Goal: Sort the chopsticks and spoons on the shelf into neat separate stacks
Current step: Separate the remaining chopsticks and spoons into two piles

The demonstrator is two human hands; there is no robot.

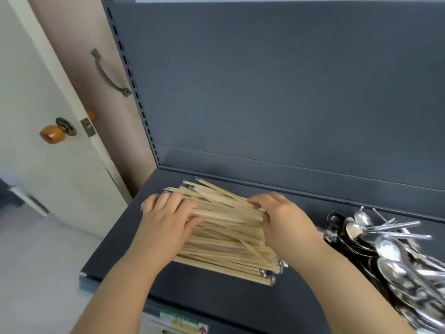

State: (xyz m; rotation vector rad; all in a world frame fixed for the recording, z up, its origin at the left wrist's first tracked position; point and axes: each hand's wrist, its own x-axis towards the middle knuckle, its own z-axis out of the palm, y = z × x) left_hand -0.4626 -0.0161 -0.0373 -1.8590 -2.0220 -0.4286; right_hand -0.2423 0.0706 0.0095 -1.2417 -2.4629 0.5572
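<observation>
A pile of pale wooden chopsticks (226,239) in clear wrappers lies on the dark grey shelf (134,239), the sticks pointing roughly left to right and somewhat fanned. My left hand (168,220) rests on the pile's left end, fingers curled over the sticks and thumb pressed against them. My right hand (284,215) holds the pile's right end, fingers curled over the top sticks. A heap of shiny metal spoons (395,256) lies at the right of the shelf, apart from the chopsticks.
The shelf's grey back panel (277,92) rises behind the pile, with a slotted upright (134,92) at its left. A white door with an orange knob (50,133) stands open to the left. A label strip (183,321) runs along the shelf's front edge.
</observation>
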